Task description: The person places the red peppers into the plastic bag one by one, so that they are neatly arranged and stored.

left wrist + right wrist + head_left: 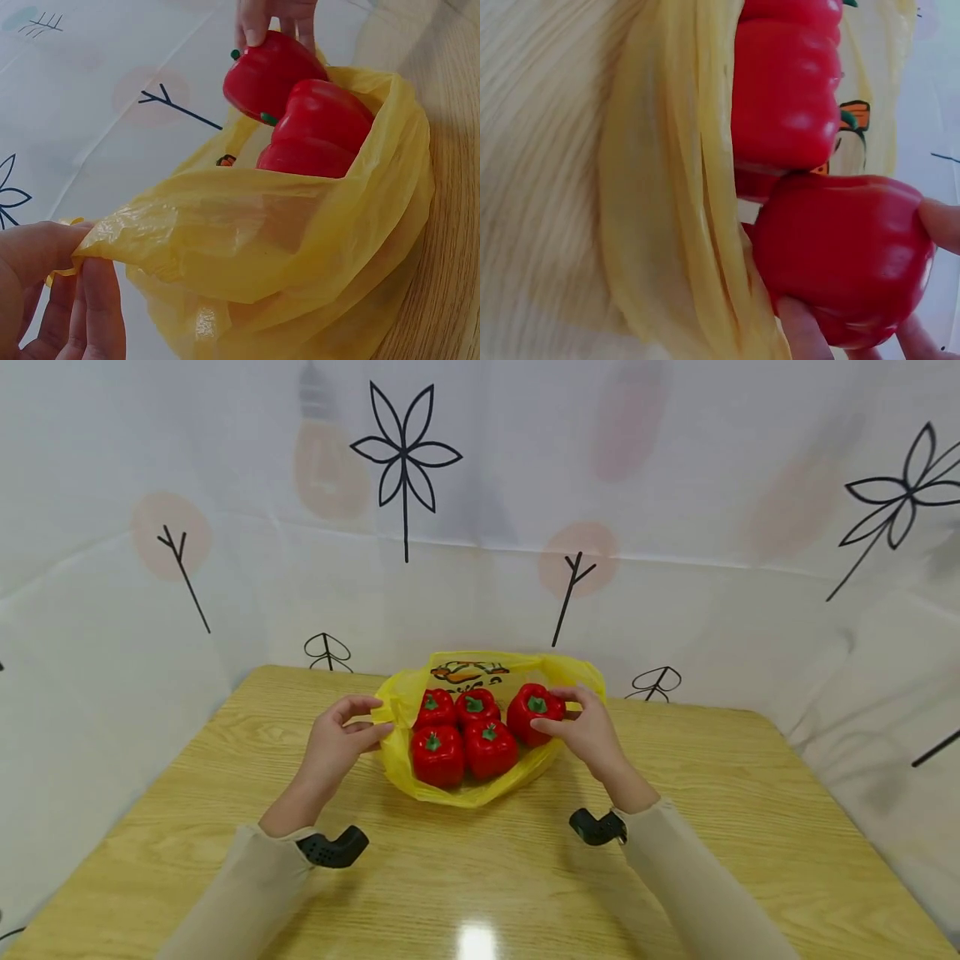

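Note:
Several red bell peppers [438, 757] with green stems sit inside a yellow plastic bag [468, 796], whose mouth is spread wide. The left hand [341, 745] pinches the bag's left rim between thumb and fingers; in the left wrist view the yellow film [150, 232] is pulled taut from that pinch. At the bag's right side, the right hand [588, 731] grips one bell pepper [536, 713] by its right side. The right wrist view shows this gripped pepper [840, 255] beside the others, with thumb and fingers around it. The bag's front wall hides the lower parts of some peppers.
A wood-grain table [480, 868] lies under the bag. Behind it hangs a pale cloth [480, 602] with printed flowers and twigs. Each wrist carries a black device [333, 847] over a beige sleeve [243, 885]. Printed orange and black marks [468, 672] show on the bag's inner back.

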Motion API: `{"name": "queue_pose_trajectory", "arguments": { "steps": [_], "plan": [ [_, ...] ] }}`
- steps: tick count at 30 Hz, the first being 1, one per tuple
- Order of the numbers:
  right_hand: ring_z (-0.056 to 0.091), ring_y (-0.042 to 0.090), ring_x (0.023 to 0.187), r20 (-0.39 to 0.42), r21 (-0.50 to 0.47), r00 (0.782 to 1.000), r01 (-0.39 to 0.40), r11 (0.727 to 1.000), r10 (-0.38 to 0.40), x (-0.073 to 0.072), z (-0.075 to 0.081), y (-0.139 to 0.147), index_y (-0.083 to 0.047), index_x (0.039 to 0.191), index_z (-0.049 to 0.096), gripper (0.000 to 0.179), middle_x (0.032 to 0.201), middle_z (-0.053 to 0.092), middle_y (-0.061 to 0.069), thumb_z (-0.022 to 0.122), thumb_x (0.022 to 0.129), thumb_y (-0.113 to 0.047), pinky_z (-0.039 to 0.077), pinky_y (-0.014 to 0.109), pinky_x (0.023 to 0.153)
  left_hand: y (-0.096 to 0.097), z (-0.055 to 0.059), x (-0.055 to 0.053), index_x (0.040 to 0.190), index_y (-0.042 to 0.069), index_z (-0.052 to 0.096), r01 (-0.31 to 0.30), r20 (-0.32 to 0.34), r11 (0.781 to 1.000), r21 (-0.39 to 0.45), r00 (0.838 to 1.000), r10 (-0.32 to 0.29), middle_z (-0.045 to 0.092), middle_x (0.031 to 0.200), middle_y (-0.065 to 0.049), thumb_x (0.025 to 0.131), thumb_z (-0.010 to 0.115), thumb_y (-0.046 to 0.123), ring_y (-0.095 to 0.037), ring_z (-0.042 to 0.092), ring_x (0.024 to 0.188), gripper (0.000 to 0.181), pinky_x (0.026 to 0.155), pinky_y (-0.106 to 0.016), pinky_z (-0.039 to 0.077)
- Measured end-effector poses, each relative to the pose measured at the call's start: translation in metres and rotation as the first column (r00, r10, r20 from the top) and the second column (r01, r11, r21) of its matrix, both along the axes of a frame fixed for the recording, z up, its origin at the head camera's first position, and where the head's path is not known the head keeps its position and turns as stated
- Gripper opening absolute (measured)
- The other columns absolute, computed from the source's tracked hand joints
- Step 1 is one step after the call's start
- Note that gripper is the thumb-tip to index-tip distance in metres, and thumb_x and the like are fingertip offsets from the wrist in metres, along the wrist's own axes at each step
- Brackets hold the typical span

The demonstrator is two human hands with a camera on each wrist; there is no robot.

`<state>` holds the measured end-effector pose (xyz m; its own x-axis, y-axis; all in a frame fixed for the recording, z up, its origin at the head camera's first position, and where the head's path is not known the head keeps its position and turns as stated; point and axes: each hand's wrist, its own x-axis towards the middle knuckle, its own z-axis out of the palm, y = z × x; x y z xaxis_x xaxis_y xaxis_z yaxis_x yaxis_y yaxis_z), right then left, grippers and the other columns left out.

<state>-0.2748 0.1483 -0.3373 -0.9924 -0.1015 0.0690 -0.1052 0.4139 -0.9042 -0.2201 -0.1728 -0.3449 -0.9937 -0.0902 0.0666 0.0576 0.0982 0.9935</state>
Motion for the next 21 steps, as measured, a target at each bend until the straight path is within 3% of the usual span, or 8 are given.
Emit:
{"name": "queue_pose_trajectory", "arguments": {
  "steps": [6, 13, 21],
  "plan": [
    [0.046, 0.037, 0.116, 0.061, 0.083, 0.998, -0.036, 0.996, 0.031, -0.001, -0.011, 0.002, -0.002, 0.130, 0.047, 0.059, 0.135, 0.038, 0.017, 0.074, 0.080, -0.017, 0.048, 0.042, 0.088, 0.000, -0.001, -0.001, 0.117, 0.004, 0.053, 0.003, -0.004, 1.000, 0.000, 1.000, -0.003, 0.052, 0.113, -0.011, 0.084, 0.070, 0.010, -0.016, 0.061, 0.084, 0.037, 0.074, -0.029, 0.054],
    [0.047, 0.034, 0.110, 0.084, 0.157, 0.996, -0.021, 0.987, 0.008, -0.003, -0.022, -0.003, -0.003, 0.130, 0.048, 0.060, 0.133, 0.042, 0.017, 0.075, 0.080, -0.020, 0.049, 0.039, 0.086, 0.000, -0.003, -0.002, 0.116, 0.005, 0.054, -0.001, 0.004, 1.000, -0.001, 1.000, 0.001, 0.052, 0.113, -0.011, 0.084, 0.070, 0.010, -0.016, 0.061, 0.084, 0.037, 0.074, -0.029, 0.054],
    [0.043, 0.033, 0.116, 0.055, 0.073, 0.997, 0.055, 0.996, -0.059, 0.000, -0.017, -0.016, -0.003, 0.129, 0.048, 0.058, 0.134, 0.042, 0.015, 0.074, 0.080, -0.019, 0.044, 0.042, 0.094, 0.002, -0.001, -0.003, 0.116, 0.005, 0.054, -0.001, 0.008, 1.000, -0.005, 1.000, 0.001, 0.052, 0.113, -0.011, 0.084, 0.070, 0.010, -0.017, 0.061, 0.083, 0.036, 0.074, -0.029, 0.054]
  ]
}}
